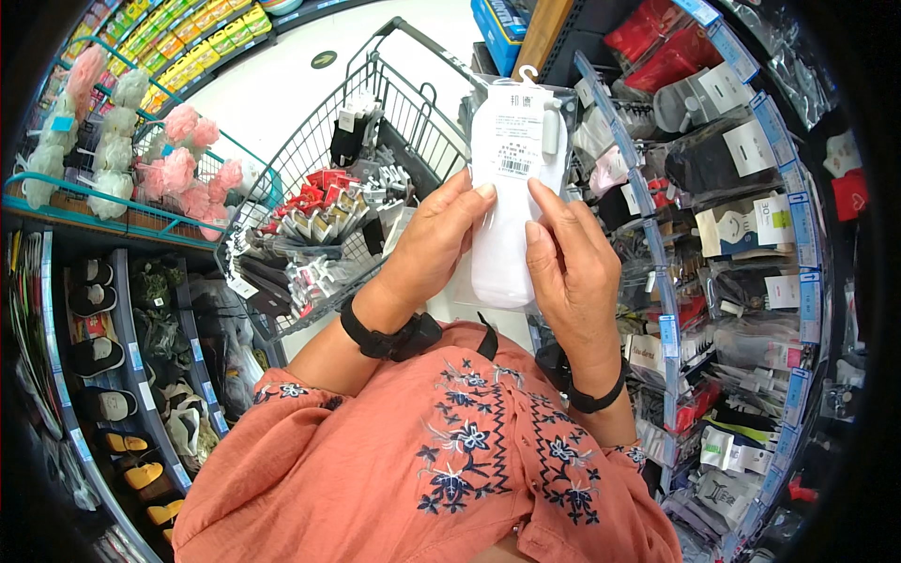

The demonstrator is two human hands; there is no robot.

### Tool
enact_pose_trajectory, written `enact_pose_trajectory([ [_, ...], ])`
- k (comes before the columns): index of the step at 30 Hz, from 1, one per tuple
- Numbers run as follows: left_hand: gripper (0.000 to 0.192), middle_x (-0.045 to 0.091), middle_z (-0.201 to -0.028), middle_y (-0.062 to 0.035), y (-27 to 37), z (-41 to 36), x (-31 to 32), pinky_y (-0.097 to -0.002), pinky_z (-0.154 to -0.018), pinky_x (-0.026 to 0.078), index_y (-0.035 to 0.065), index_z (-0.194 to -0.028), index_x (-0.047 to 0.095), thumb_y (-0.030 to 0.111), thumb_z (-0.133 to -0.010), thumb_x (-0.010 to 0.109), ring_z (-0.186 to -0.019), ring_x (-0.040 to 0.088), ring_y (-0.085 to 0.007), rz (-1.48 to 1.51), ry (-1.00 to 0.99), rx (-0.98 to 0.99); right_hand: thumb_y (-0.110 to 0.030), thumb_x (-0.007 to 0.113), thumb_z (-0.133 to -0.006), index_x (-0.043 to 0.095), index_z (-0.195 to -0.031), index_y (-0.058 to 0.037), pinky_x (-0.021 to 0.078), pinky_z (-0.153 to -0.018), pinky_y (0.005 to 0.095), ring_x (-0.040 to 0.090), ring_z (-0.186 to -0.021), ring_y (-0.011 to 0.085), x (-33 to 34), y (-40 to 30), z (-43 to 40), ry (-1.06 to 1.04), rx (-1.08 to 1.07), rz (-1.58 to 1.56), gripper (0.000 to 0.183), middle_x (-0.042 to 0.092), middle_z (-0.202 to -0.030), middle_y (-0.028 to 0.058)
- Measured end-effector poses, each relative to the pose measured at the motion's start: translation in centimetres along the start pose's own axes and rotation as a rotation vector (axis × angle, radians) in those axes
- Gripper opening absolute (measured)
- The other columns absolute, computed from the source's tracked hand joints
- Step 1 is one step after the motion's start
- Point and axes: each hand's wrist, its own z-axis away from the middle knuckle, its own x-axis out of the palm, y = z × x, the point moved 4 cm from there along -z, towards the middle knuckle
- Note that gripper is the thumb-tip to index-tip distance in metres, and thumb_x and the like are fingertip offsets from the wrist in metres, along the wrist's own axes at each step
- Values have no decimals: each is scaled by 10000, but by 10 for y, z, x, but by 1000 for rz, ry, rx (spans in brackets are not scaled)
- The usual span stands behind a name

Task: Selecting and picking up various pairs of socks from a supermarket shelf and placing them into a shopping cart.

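Observation:
Between my two hands is a clear plastic pack of white socks (501,260), held upright in front of my chest. A white hanger hook tops the pack, and its header label carries print and a barcode. My left hand (440,236) grips the left edge, thumb lying on the front. At the right edge my right hand (574,260) holds the pack, its index fingertip just below the label. Beyond my left forearm stands a wire shopping cart (415,105) heaped with packed socks (327,211), their hooks and tags pointing up.
Racks of packaged socks (732,162) with blue price strips rise close on my right. To the left are shelves of shoes (98,359), below a teal wire basket (141,229) with pink and white bath puffs (186,172). A blue box (498,32) sits beyond the cart.

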Motion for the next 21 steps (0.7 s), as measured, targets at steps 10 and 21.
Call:
enact_pose_trajectory([
  [10, 460, 588, -1269, -92, -2, 4, 1, -273, -973, 470, -27, -1394, 432, 210, -1009, 514, -1129, 580, -124, -7, -3, 15, -15, 625, -883, 618, -1236, 6, 460, -557, 359, 555, -598, 247, 0, -1, 4, -3, 19, -7, 354, 534, -800, 125],
  [21, 389, 609, -985, 19, 13, -4, 20, -178, -607, 387, 35, -1338, 504, 268, -1029, 460, -745, 512, -19, -292, 58, 3, -48, 659, -859, 608, -1247, -10, 521, -656, 369, 619, -749, 316, -10, 13, -3, 43, -40, 94, 393, 564, -1007, 165],
])
